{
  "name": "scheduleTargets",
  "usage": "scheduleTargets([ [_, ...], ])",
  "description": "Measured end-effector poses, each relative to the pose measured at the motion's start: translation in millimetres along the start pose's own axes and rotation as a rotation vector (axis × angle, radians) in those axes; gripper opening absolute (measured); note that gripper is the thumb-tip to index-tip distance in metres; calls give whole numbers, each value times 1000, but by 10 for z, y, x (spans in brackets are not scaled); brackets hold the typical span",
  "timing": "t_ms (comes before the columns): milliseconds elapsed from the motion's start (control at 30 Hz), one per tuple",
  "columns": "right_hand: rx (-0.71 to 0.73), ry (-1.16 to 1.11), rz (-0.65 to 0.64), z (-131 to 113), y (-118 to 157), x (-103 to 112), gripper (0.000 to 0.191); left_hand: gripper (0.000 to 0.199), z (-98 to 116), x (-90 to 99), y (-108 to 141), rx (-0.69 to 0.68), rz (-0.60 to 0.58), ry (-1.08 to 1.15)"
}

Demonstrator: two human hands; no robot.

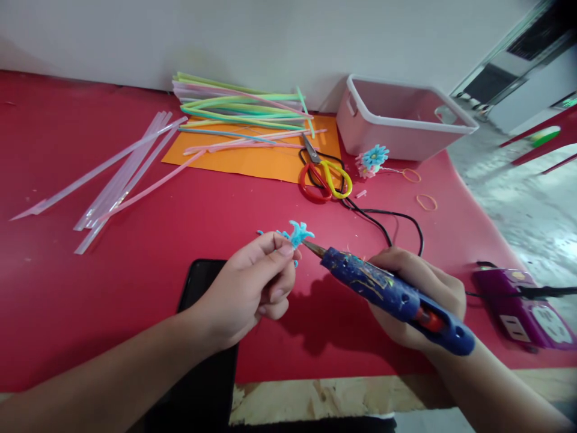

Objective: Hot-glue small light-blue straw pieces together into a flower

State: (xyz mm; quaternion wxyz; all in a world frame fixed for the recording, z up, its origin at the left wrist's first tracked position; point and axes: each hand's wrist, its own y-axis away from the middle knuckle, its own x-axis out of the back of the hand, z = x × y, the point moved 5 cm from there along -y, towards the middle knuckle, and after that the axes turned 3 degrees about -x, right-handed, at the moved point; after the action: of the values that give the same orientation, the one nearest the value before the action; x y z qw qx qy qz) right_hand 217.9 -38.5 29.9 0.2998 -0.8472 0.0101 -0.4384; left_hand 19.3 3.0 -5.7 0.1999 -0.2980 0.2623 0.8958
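My left hand (264,276) pinches a small blue pipe-cleaner flower (298,233) between thumb and forefinger, its fuzzy petals pointing up. Wrapped in my right hand (415,288) is a dark blue hot glue gun (374,285), smeared with dried glue. Its metal nozzle points left, with the tip at the flower's right side; whether it touches cannot be made out. A black phone (202,361) lies partly under my left wrist. Beyond my hands, scissors (322,174) with one red and one yellow handle rest on a black cord (383,213).
Pastel pipe cleaners (243,108) are piled on an orange sheet (225,165); clear plastic sleeves (121,174) lie left. A pink bin (383,132) stands at the back right, with a blue and pink flower (375,157) before it. A purple power strip (514,307) sits near the right edge.
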Motion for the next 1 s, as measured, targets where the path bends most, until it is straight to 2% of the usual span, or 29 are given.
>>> scheduleTargets([
  [433, 114, -36, -37, 39, 37, -6, 19, 24, -10, -7, 8, -33, 4, -99],
  [1000, 27, 12, 25, 38, 43, 24, 14, 25, -31, -3, -13, -15, -9, -115],
])
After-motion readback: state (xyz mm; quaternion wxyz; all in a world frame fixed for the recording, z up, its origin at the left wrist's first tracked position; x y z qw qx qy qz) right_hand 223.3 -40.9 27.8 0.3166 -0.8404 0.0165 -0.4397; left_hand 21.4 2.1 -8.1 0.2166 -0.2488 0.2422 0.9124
